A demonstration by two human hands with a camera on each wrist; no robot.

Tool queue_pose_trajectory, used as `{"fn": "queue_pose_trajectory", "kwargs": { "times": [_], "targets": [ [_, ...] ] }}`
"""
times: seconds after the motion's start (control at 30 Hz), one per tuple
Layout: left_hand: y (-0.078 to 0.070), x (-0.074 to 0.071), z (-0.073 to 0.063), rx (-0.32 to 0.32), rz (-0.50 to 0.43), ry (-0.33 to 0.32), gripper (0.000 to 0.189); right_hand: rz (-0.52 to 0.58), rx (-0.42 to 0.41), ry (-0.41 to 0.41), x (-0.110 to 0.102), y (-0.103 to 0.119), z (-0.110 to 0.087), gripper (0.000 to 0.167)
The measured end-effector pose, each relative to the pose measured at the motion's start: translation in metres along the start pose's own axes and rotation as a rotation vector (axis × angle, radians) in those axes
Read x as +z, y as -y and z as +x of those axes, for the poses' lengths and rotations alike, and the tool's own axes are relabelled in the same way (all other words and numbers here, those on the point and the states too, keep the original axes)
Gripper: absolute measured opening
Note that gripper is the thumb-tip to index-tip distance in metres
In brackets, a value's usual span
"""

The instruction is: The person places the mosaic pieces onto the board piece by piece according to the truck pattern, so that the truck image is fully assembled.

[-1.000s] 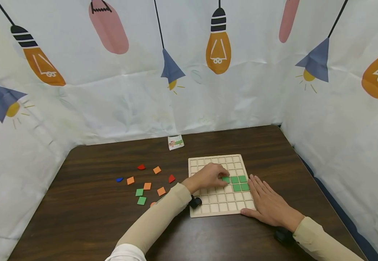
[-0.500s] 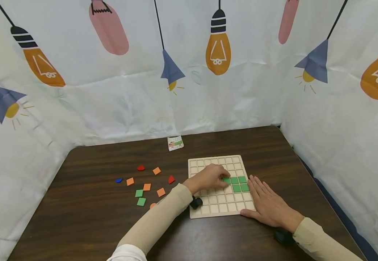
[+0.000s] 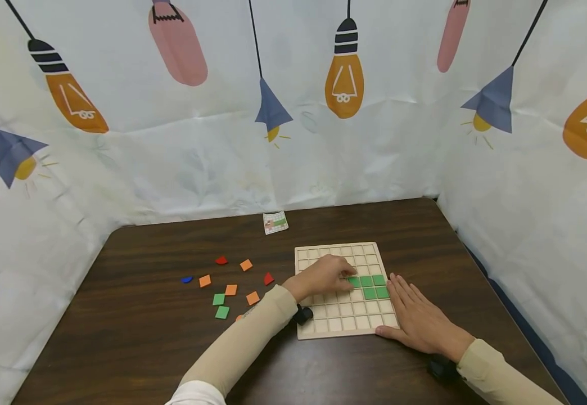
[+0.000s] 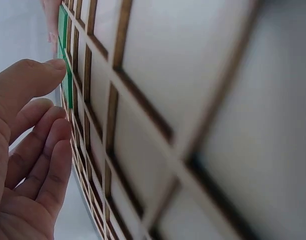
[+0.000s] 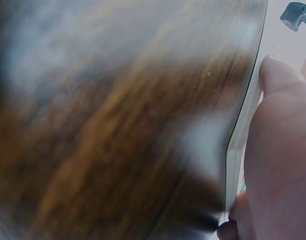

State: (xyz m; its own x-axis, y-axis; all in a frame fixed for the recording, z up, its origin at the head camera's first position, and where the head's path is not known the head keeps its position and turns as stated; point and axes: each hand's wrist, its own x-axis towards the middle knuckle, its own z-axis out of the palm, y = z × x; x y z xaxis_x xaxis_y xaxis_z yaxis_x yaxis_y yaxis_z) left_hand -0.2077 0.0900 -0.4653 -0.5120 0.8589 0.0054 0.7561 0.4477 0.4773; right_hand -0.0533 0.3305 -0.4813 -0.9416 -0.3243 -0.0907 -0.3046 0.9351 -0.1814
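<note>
A pale gridded wooden board lies on the table, with several green square tiles set in its right side. Over the board, my left hand has its thumb and index finger at either side of the leftmost green tile of the upper row. The left wrist view shows the thumb against the green edge, the other fingers curled below. My right hand lies flat along the board's right edge, its fingers straight and the thumb at the lower right corner. In the right wrist view that hand borders the board's side.
Left of the board lie loose orange squares, two green squares, red pieces and a blue piece. A small printed card is at the table's back edge. The left forearm partly covers an orange piece.
The head view has shifted slightly. Both hands keep their places, the left at the same green tile and the right along the board's edge.
</note>
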Motion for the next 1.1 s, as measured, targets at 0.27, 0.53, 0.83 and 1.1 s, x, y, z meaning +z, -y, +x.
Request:
{"fn": "queue_pose_trajectory", "kwargs": {
  "times": [0.27,0.53,0.83,1.1],
  "targets": [
    [0.012,-0.016,-0.026,-0.059,0.002,-0.026,0.034,0.002,0.001,-0.007,0.000,0.003,0.001,0.106],
    [0.026,-0.033,-0.057,-0.105,-0.042,-0.042,0.037,0.017,0.006,-0.011,-0.001,0.004,-0.001,0.106],
    [0.040,-0.046,-0.094,-0.147,-0.031,-0.097,0.037,0.021,-0.003,-0.013,0.002,0.005,0.000,0.106],
    [0.052,-0.055,-0.129,-0.202,-0.021,-0.158,0.035,0.037,-0.001,-0.006,0.003,0.007,0.000,0.107]
  ]
}}
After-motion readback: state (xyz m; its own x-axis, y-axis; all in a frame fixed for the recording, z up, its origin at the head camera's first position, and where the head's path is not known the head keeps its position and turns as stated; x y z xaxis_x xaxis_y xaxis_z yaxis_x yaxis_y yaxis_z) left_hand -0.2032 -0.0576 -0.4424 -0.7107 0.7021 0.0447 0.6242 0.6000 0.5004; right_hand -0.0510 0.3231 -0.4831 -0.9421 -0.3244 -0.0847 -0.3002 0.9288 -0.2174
